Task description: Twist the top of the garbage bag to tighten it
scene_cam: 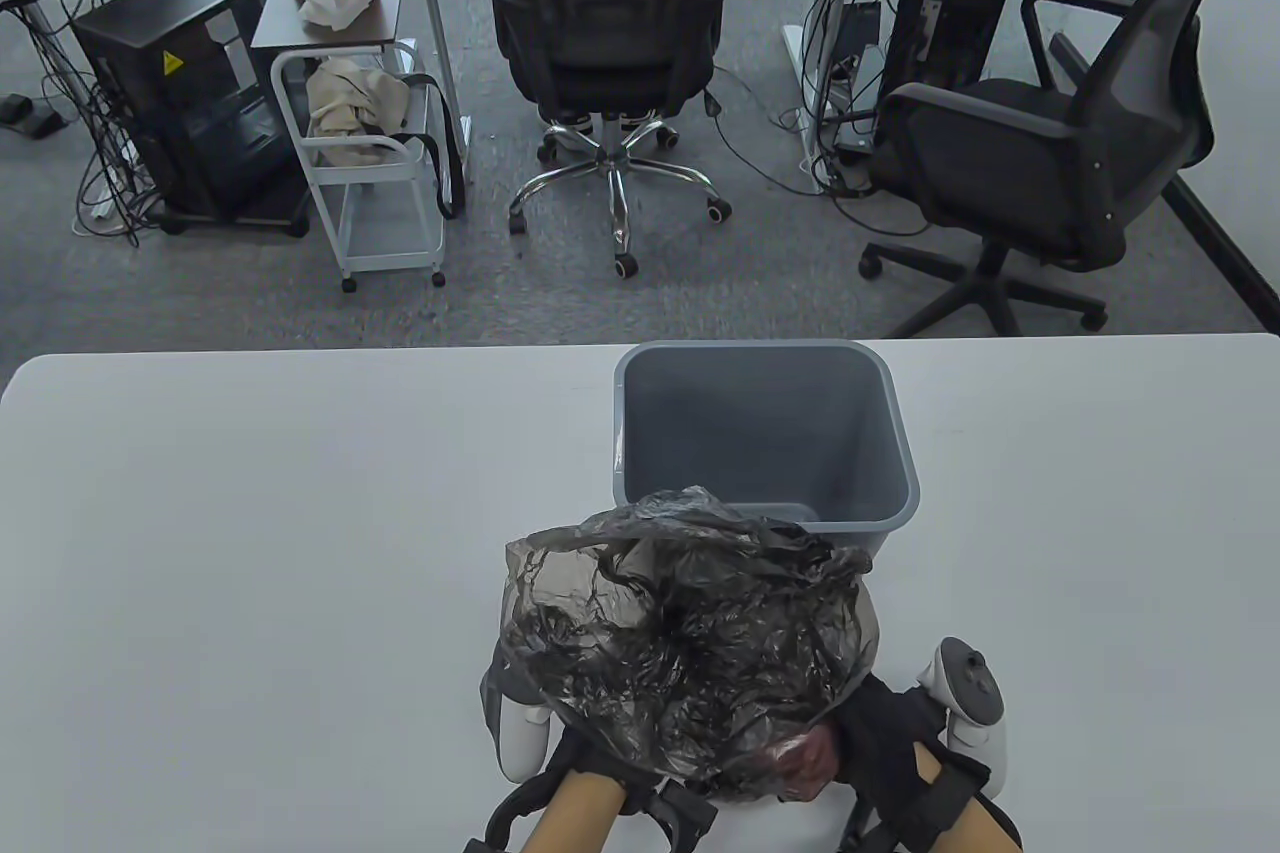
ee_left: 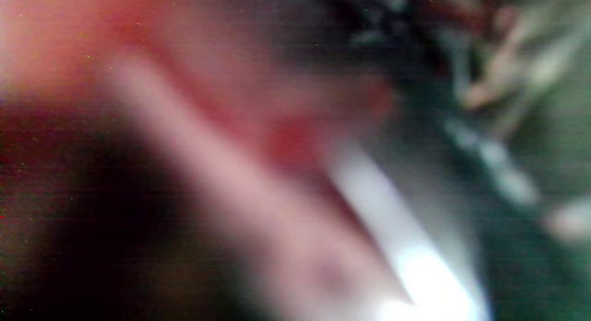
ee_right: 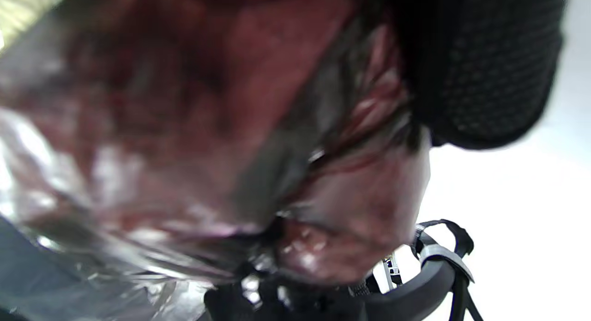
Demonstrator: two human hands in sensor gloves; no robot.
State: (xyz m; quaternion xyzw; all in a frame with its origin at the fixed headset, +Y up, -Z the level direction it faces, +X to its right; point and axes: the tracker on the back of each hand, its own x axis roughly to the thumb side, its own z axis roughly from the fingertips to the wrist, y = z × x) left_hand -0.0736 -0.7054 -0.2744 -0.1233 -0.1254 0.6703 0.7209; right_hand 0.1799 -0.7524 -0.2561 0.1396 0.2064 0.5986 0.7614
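A thin, see-through black garbage bag (scene_cam: 690, 638) with reddish contents is held up above the table's near edge, its gathered, crumpled top facing the table-view camera. My left hand (scene_cam: 560, 753) is under the bag's left side and my right hand (scene_cam: 890, 733) is against its right side; the plastic hides the fingers of both. The right wrist view shows one gloved finger (ee_right: 480, 67) pressed on the bag (ee_right: 221, 141), with reddish contents showing through the film. The left wrist view is a blur of red and dark plastic (ee_left: 258, 141).
An empty grey waste bin (scene_cam: 890, 453) stands on the white table (scene_cam: 250, 543) just behind the bag. Beyond the far table edge are two office chairs (scene_cam: 610, 23), a white cart and computer towers on the floor.
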